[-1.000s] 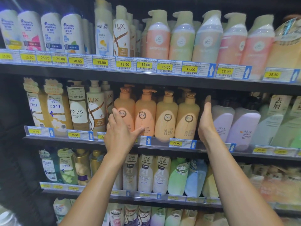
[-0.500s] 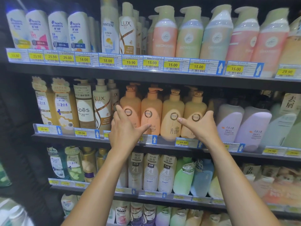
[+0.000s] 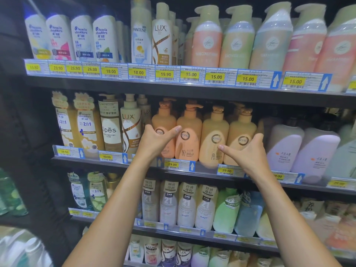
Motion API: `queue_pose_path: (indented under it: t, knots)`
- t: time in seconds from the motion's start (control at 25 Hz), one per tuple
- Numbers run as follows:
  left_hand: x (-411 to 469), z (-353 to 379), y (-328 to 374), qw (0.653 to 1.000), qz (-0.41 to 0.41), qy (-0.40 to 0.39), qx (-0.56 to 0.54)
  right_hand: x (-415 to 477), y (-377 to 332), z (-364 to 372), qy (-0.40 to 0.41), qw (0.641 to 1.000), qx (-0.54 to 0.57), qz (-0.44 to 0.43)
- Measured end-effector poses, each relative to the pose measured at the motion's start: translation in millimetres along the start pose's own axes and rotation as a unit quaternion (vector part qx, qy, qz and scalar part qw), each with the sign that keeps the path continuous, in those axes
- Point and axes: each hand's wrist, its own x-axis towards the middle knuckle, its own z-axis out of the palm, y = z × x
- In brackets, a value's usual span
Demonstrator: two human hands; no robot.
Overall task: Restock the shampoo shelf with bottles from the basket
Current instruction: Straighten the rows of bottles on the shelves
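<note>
Packed shelf (image 3: 86,160) front: left hand (image 3: 156,141), right hand (image 3: 248,153) at ends of orange bottles (image 3: 213,135).

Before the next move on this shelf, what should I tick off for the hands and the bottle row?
1. KYIO row upright, labels forward: ok.
2. Left hand rests on the leftmost KYIO bottle, thumb spread toward its neighbour: ok.
3. Right hand is at the rightmost KYIO bottle, thumb reaching the third: ok.
4. Front-row gaps between the four bottles: none seen, ok.
5. Room behind the row for more stock: cannot tell.
6. Basket within reach: cannot tell, it is not in view.
</note>
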Motion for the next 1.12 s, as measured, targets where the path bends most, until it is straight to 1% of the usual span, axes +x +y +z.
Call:
queue_pose_path:
  t: [0.08,0.16,0.48,0.6,0.64,0.72,0.76,0.84,0.92,1.12]
  knots:
    - [3.8,-5.9,0.0,0.999,-0.020,-0.025,-0.032,-0.2,0.4,0.1,-0.002,1.000,0.004,0.000]
    - [6.6,-8.9,-0.1,0.998,-0.028,-0.047,-0.040,0.1,0.6,0.0,-0.002,1.000,0.004,0.001]
    - [10.6,-7.3,-3.1,0.998,0.007,-0.063,-0.023,-0.7,-2.9,1.8,0.001,1.000,0.003,0.009]
    - [4.8,-8.5,-2.3,0.998,-0.013,-0.069,0.002,-5.1,-6.6,3.2,0.014,1.000,-0.018,0.013]
    - [2.1,-6.9,-2.6,0.998,-0.009,-0.053,0.026,-7.2,-7.7,3.9,0.019,0.999,-0.035,0.013]
    - [-5.6,-0.1,-4.2,0.993,0.037,0.005,0.109,-11.1,-9.1,5.8,0.029,0.997,-0.075,0.010]
    - [-10.9,3.4,-4.7,0.985,0.062,0.033,0.155,-13.5,-9.6,7.4,0.034,0.995,-0.092,0.006]
    - [-18.7,12.2,-6.1,0.969,0.091,0.061,0.220,-17.2,-9.7,10.8,0.048,0.992,-0.115,0.000]
    - [-21.8,18.6,-8.5,0.960,0.100,0.074,0.250,-20.5,-9.2,14.3,0.053,0.990,-0.127,-0.005]
    - [-18.7,20.4,-11.3,0.958,0.101,0.086,0.254,-21.0,-7.1,16.5,0.059,0.990,-0.130,-0.015]
